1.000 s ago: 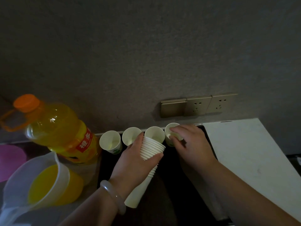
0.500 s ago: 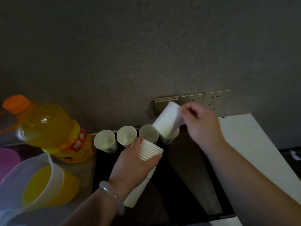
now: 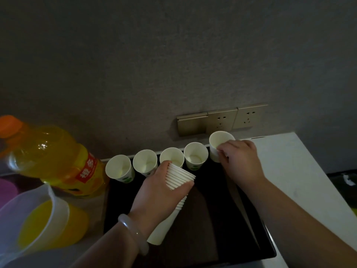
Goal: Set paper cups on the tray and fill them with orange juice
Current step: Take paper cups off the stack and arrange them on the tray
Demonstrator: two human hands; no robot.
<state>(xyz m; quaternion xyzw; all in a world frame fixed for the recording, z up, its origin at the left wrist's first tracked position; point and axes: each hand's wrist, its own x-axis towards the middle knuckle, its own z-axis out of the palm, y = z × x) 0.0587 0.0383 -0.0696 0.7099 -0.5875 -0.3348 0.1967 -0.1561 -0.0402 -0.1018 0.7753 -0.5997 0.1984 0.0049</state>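
A dark tray (image 3: pixel 212 219) lies on the counter with several empty white paper cups (image 3: pixel 146 162) in a row along its far edge. My right hand (image 3: pixel 239 161) grips one more paper cup (image 3: pixel 218 144) upright at the right end of that row. My left hand (image 3: pixel 164 188) holds a tilted stack of nested paper cups (image 3: pixel 178 192) over the middle of the tray. A big orange juice bottle (image 3: pixel 48 157) with an orange cap stands to the left of the tray. A clear pitcher (image 3: pixel 36 223) holding orange juice sits at the near left.
A white counter (image 3: pixel 293 180) stretches to the right of the tray. Wall sockets (image 3: pixel 222 120) are set in the grey wall just behind the cups. Something pink (image 3: pixel 7 190) lies at the far left edge.
My right hand lifted a cup off the stack, turned it upright and brought it down at the right end of the row. My left hand kept hold of the stack.
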